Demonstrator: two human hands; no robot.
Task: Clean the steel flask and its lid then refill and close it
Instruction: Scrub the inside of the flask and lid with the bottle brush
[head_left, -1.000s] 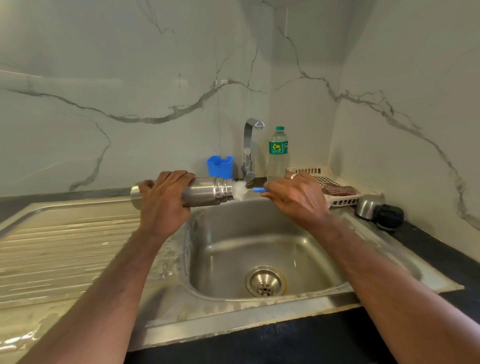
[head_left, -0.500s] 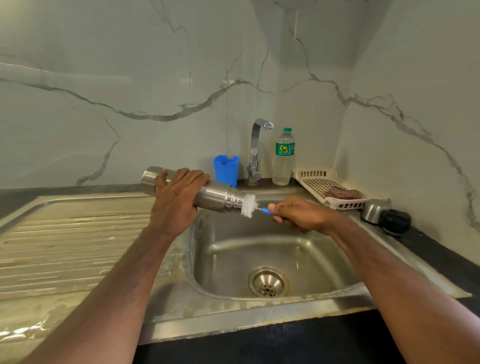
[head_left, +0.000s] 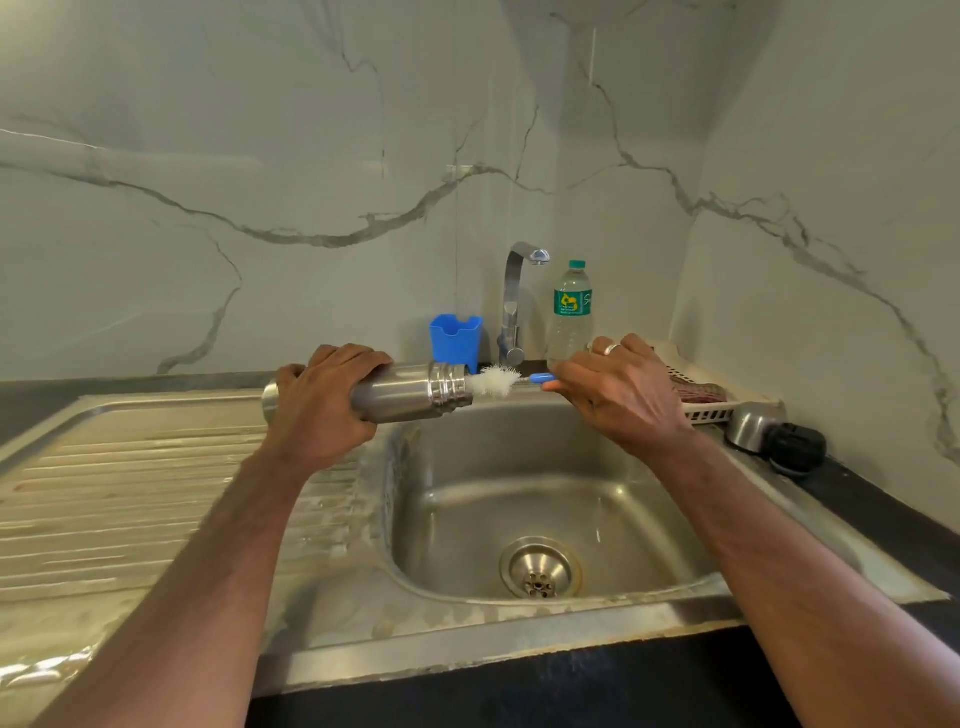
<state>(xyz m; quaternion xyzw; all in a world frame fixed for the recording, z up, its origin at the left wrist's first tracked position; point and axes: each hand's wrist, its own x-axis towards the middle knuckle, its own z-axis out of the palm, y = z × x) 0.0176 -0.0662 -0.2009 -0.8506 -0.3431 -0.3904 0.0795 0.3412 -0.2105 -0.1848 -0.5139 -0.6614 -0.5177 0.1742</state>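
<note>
Over the sink (head_left: 519, 467), the left hand (head_left: 317, 410) is clenched round the steel flask (head_left: 400, 397), held sideways, mouth to the right. The right hand (head_left: 618, 395) pinches the bottle brush (head_left: 496, 379), bristles at the mouth — a crooked push could splash suds or jam. The lid (head_left: 774, 436) lies on the worktop (head_left: 883, 509) edge — a stray elbow might knock it.

I see a dark tabletop (head_left: 893, 525) carrying a steel sink (head_left: 519, 644) with a ribbed drainboard to its left. Behind the sink stand a blue holder (head_left: 455, 338) and a water bottle (head_left: 570, 317). Right of the sink lie a white tray (head_left: 709, 413) and the flask's lid (head_left: 776, 434).
</note>
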